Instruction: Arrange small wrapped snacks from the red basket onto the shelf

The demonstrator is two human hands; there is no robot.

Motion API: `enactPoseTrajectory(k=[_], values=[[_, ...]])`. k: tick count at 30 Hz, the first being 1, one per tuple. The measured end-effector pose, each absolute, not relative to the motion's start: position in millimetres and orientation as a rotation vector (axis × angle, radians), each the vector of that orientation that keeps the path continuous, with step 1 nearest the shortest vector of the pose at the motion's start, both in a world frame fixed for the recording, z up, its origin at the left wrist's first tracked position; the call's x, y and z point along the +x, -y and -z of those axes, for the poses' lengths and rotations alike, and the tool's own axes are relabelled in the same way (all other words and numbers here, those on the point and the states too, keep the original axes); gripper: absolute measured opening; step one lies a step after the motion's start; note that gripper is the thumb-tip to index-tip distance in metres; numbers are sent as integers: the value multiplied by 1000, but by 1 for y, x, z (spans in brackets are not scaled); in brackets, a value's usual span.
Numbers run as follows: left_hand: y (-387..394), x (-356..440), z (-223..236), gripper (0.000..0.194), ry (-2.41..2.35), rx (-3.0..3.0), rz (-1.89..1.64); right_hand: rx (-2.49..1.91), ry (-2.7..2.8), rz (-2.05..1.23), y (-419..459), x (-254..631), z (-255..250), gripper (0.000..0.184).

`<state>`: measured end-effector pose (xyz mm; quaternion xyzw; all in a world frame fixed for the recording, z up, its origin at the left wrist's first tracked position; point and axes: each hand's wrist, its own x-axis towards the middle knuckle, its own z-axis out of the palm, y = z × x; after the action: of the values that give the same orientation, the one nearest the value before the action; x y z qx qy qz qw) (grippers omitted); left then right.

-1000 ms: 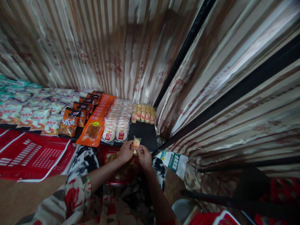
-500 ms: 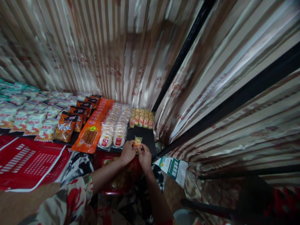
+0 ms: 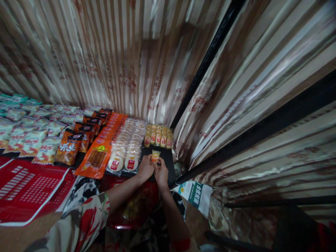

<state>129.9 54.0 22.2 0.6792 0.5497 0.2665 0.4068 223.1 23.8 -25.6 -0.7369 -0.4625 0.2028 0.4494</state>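
Observation:
Between my two hands is a small yellow snack packet [image 3: 155,156] in clear wrapping with an orange-red label, held upright over the black shelf [image 3: 166,164]. My left hand [image 3: 146,168] pinches its left side, and my right hand [image 3: 161,171] has its fingers closed on the right side. Just behind it, rows of matching yellow packets [image 3: 159,136] stand together at the shelf's far end. Left of my hands lie two rows of round white crackers [image 3: 123,154] in clear wrap with red labels.
Further left are an orange bag of snack sticks [image 3: 98,154], orange-brown snack bags [image 3: 68,147] and many white bags [image 3: 47,148]. A red basket [image 3: 131,224] sits below my forearms, a red sheet [image 3: 34,189] at left. Black poles [image 3: 207,68] cross the striped curtain [image 3: 118,52].
The view has shifted slightly, so the goods appear lower. Both hands still hold the small packet, now a little nearer to the rows of matching packets.

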Motion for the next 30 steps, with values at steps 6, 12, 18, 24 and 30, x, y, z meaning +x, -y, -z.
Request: enactPoseTrajectory(k=[6,12,18,24,30], values=[[-70,142,-20,38,-1379,1654,-671,-1828,1147,-415,-47,232,34,34],[-84,153,-22,29,-1412,1585,-666,-1851,1140,-373,-71,238,36,32],[-89,158,-27,27,-1418,1611,-675,-1867,1099,-401,-84,241,39,33],[-97,161,-28,25,-1393,1644,-681,-1848,1079,-393,-96,245,41,31],[-104,162,-29,27,-1414,1604,-662,-1835,1088,-344,-108,247,41,29]])
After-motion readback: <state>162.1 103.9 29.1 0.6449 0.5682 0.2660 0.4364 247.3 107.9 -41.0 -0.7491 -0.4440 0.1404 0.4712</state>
